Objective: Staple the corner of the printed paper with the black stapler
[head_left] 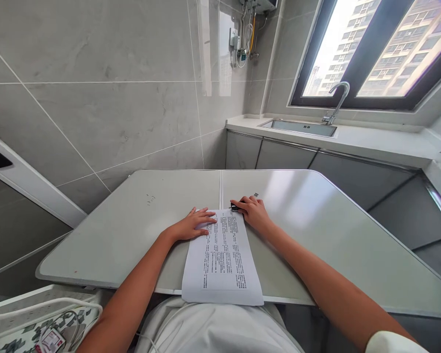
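A sheaf of printed paper [224,260] lies on the light folding table [294,235], its near end reaching over the front edge. My left hand [193,224] rests flat on the upper left of the paper, fingers spread. At the paper's far right corner, my right hand [253,211] is closed on a small black stapler [234,207], partly hidden by the fingers. Just beyond that hand is a short grey strip of staples [256,194]. Several tiny dark bits [150,200], which look like loose staples, are scattered on the table's left half.
A seam [221,189] divides the tabletop. Low at left stands a white basket [40,309] with cables and a small box. Behind are a tiled wall [113,113] and a counter [371,139] with a sink [301,127] and faucet [340,100] beneath a window.
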Demonstrator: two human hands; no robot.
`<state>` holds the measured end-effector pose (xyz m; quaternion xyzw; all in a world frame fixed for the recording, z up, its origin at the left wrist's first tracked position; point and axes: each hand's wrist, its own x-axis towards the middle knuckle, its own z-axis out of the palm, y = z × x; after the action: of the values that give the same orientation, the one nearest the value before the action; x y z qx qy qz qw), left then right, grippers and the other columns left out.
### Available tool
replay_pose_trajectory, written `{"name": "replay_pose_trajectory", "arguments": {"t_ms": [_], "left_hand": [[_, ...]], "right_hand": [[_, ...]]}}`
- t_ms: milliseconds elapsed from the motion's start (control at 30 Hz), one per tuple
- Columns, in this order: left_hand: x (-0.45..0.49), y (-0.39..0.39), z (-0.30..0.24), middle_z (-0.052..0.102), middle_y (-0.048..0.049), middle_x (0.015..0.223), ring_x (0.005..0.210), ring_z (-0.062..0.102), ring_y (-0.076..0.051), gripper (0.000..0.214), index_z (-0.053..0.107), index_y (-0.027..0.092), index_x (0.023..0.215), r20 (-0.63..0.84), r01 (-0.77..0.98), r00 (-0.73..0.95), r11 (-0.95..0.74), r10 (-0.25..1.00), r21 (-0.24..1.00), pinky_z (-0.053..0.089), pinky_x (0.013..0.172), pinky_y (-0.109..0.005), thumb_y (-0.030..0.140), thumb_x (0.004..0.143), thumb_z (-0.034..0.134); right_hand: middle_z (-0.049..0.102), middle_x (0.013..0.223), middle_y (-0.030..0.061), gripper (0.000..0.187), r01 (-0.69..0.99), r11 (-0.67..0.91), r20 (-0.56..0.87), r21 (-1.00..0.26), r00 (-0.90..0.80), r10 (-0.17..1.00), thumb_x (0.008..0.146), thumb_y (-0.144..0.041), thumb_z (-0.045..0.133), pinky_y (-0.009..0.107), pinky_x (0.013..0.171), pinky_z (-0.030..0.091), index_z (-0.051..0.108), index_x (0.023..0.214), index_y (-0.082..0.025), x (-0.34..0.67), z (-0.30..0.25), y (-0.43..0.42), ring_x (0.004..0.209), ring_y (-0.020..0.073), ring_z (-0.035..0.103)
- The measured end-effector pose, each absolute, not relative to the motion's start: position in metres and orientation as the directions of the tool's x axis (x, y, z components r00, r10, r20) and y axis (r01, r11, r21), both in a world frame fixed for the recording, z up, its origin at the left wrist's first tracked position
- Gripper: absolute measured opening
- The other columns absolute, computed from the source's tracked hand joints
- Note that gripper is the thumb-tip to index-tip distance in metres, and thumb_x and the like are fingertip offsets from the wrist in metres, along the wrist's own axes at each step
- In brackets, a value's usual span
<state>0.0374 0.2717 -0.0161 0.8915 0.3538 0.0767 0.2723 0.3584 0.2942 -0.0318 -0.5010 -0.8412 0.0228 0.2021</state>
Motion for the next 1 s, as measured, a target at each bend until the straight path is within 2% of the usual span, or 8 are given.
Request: {"name": "replay_pose_trajectory", "arguments": {"t_ms": [300, 467, 533, 600, 667, 733, 867, 1000], "left_hand": [[0.039, 0.271, -0.013, 0.039, 0.0011, 0.166, 0.16, 0.015, -0.032, 0.047, 0.056, 0.041, 0.147, -0.075, 0.592, 0.736, -0.587, 0.672, 0.552, -0.003, 0.126, -0.064, 0.049, 0.101, 0.056], [0.038, 0.271, -0.014, 0.041, 0.0006, 0.165, 0.16, 0.018, -0.031, 0.046, 0.057, 0.041, 0.146, -0.058, 0.593, 0.731, -0.592, 0.68, 0.546, -0.002, 0.127, -0.062, 0.048, 0.101, 0.056], [0.039, 0.271, -0.018, 0.042, -0.0006, 0.164, 0.159, 0.021, -0.03, 0.043, 0.059, 0.04, 0.145, -0.033, 0.601, 0.719, -0.598, 0.694, 0.53, 0.0, 0.128, -0.062, 0.046, 0.102, 0.055], [0.04, 0.272, -0.022, 0.044, -0.0021, 0.163, 0.158, 0.024, -0.031, 0.041, 0.061, 0.038, 0.143, -0.002, 0.614, 0.703, -0.604, 0.712, 0.508, 0.003, 0.128, -0.062, 0.044, 0.103, 0.055], [0.041, 0.273, -0.025, 0.045, -0.003, 0.162, 0.157, 0.028, -0.031, 0.039, 0.063, 0.037, 0.141, 0.02, 0.627, 0.687, -0.607, 0.726, 0.488, 0.004, 0.128, -0.062, 0.042, 0.103, 0.054], [0.042, 0.274, -0.028, 0.046, -0.0031, 0.161, 0.155, 0.031, -0.03, 0.039, 0.063, 0.037, 0.141, 0.031, 0.642, 0.672, -0.603, 0.74, 0.473, 0.005, 0.128, -0.062, 0.043, 0.103, 0.054], [0.044, 0.275, -0.031, 0.049, -0.0029, 0.158, 0.151, 0.037, -0.029, 0.04, 0.063, 0.038, 0.141, 0.061, 0.649, 0.66, -0.609, 0.749, 0.456, 0.009, 0.129, -0.058, 0.047, 0.103, 0.054], [0.047, 0.277, -0.032, 0.059, -0.0038, 0.147, 0.139, 0.05, -0.027, 0.031, 0.07, 0.034, 0.129, 0.151, 0.649, 0.629, -0.622, 0.763, 0.438, 0.02, 0.126, -0.054, 0.039, 0.103, 0.054]], "right_hand": [[0.066, 0.114, 0.0092, 0.05, 0.859, 0.493, 0.297, -0.137, -0.439, 0.848, 0.097, -0.013, 0.046, 0.049, 0.095, 0.031, 0.065, 0.136, -0.039, 0.35, -0.03, 0.288, 0.106, 0.0314, 0.049], [0.065, 0.123, 0.0093, 0.061, 0.819, 0.505, 0.278, -0.272, -0.435, 0.856, 0.096, -0.014, 0.049, 0.038, 0.083, 0.04, 0.044, 0.153, -0.033, 0.369, -0.028, 0.294, 0.102, 0.0279, 0.057], [0.067, 0.119, 0.0089, 0.056, 0.838, 0.416, 0.243, -0.354, -0.348, 0.906, 0.092, -0.014, 0.054, 0.034, 0.077, 0.041, 0.052, 0.145, -0.029, 0.378, -0.03, 0.297, 0.098, 0.0263, 0.06], [0.069, 0.111, 0.0088, 0.039, 0.879, 0.26, 0.214, -0.4, -0.186, 0.959, 0.089, -0.014, 0.058, 0.032, 0.07, 0.04, 0.063, 0.126, -0.025, 0.385, -0.03, 0.299, 0.091, 0.0255, 0.062], [0.069, 0.104, 0.01, 0.025, 0.906, 0.121, 0.224, -0.407, -0.029, 0.974, 0.088, -0.015, 0.059, 0.033, 0.067, 0.038, 0.066, 0.111, -0.022, 0.389, -0.03, 0.299, 0.085, 0.0259, 0.062], [0.069, 0.102, 0.0118, 0.021, 0.913, 0.067, 0.288, -0.404, 0.058, 0.956, 0.088, -0.015, 0.057, 0.035, 0.069, 0.039, 0.066, 0.106, -0.02, 0.391, -0.027, 0.299, 0.087, 0.0279, 0.062], [0.068, 0.106, 0.0123, 0.025, 0.861, 0.17, 0.462, -0.48, 0.083, 0.883, 0.089, -0.015, 0.051, 0.038, 0.079, 0.044, 0.064, 0.111, -0.021, 0.381, -0.018, 0.293, 0.097, 0.03, 0.062], [0.07, 0.108, 0.0074, 0.025, 0.701, 0.349, 0.456, -0.623, -0.038, 0.889, 0.09, -0.021, 0.055, 0.035, 0.081, 0.048, 0.061, 0.113, -0.024, 0.348, -0.016, 0.275, 0.096, 0.0258, 0.064]]}}
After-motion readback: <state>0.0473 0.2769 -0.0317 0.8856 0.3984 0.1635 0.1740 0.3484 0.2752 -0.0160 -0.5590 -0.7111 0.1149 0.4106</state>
